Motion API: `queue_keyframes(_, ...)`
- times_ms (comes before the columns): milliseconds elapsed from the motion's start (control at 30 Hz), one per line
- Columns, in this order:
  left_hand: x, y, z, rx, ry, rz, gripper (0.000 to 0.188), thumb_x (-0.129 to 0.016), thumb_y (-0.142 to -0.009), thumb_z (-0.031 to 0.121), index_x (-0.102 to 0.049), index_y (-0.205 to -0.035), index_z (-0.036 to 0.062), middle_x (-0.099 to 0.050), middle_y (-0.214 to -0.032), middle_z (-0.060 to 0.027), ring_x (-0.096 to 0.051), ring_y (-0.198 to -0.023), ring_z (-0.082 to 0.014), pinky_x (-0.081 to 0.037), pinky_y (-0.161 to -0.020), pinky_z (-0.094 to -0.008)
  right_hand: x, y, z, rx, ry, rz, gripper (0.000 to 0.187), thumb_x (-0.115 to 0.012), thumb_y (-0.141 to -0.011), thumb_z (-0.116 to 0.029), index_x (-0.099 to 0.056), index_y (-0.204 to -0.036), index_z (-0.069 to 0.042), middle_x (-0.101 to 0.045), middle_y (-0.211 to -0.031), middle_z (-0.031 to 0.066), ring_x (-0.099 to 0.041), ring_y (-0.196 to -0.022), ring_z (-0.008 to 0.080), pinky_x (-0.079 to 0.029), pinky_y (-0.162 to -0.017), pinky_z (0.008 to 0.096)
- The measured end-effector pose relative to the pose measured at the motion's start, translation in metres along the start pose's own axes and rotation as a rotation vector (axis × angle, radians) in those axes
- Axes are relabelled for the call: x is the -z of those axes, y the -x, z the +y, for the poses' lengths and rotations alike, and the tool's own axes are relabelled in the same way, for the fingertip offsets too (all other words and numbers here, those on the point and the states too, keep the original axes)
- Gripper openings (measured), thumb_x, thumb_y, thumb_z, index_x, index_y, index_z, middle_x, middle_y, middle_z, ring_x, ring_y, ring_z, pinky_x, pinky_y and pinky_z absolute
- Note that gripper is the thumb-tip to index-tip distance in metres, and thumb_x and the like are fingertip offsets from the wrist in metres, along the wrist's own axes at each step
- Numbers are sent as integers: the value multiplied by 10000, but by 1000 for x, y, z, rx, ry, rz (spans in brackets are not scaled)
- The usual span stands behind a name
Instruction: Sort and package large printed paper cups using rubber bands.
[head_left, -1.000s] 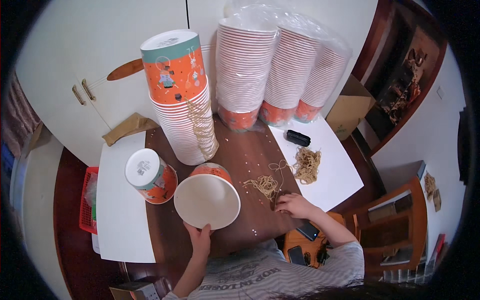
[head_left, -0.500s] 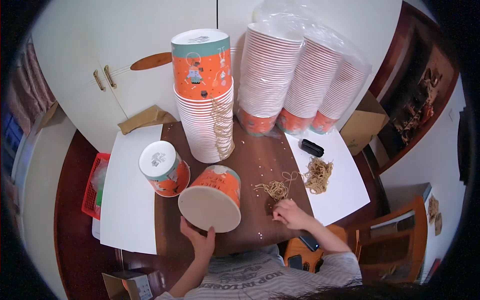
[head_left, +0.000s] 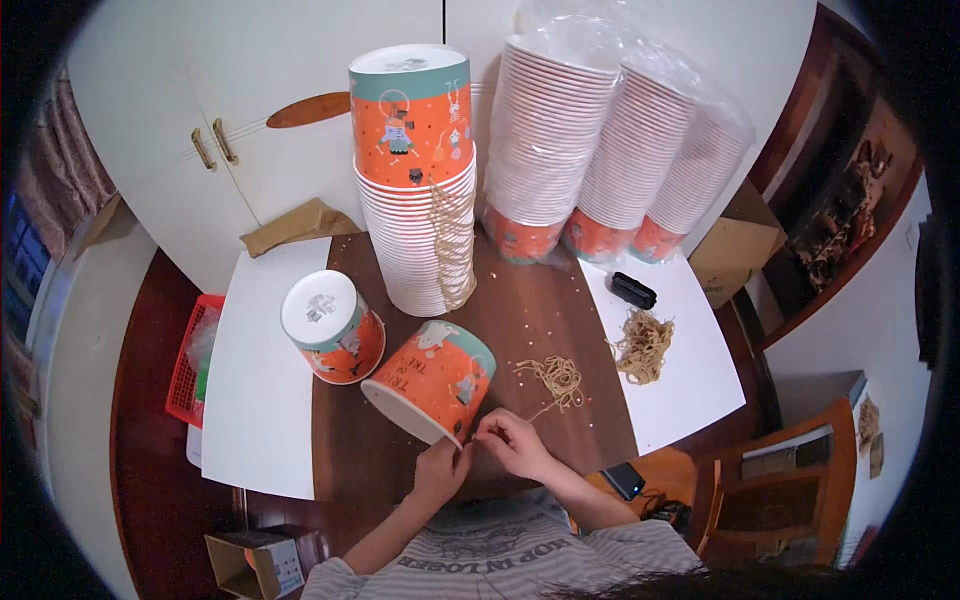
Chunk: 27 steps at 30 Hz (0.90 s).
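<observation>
Bucket point(head_left: 438, 372) tilted, rim toward the wearer

Head view: the bucket leans on the table point(head_left: 520, 310), mouth facing down-left, which seems to bring its rim within easy reach. The left hand point(head_left: 441, 470) pinches that rim, apparently to steady it. The right hand point(head_left: 514, 443), fingertips narrowed together just beside it, seems to grip a strand of cord point(head_left: 556, 384); the coil lies near, presumably for slack.

smooth paper bucket point(head_left: 437, 378), rough twine point(head_left: 557, 382)
</observation>
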<state>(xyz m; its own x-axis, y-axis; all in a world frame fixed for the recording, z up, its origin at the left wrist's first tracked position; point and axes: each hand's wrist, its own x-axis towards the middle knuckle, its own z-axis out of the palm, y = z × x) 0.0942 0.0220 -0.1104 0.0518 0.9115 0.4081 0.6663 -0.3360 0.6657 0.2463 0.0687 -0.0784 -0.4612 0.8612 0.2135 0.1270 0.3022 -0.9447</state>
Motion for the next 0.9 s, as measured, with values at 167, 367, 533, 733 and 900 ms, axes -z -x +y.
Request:
queue_keyframes(167,16,-6,20,178,193,72,203,-590,-751,131,-521,-909,23,-562,-661,-133,-587,-570,-255,-454,-488,-312,-3,-7,-23,-10,103,99,84,-564,-748,-32,-539,-828,-23,-540,-770,90,-539,-647,199,-438,-577,275)
queue_keyframes(367,20,-7,24,287,301,37,223,-594,-751,108,-514,-938,16,-582,-700,-130,-612,-619,-182,-466,-522,-268,-13,-6,-23,142,218,152,113,-584,-723,-9,-568,-833,-28,-565,-769,97,-574,-660,175,-456,-549,261)
queue_keyframes(533,19,-7,24,312,351,29,234,-594,-750,102,-507,-949,15,-586,-723,-130,-612,-638,-172,-475,-547,-267,-15,-6,-22,237,336,189,130,-599,-693,0,-554,-812,-23,-558,-756,104,-566,-655,232,-460,-545,287)
queue_keyframes(733,14,-2,19,271,318,30,250,-588,-744,100,-493,-959,16,-579,-736,-141,-612,-664,-220,-479,-555,-299,-16,-4,-28,229,393,218,147,-623,-651,-12,-545,-775,-29,-552,-722,95,-561,-635,230,-457,-534,297)
queue_keyframes(900,11,-1,18,212,267,41,262,-587,-713,81,-482,-944,17,-561,-716,-157,-592,-652,-292,-468,-551,-339,-15,-1,-30,176,423,202,178,-629,-636,-46,-536,-788,-41,-557,-758,97,-557,-722,265,-466,-621,340)
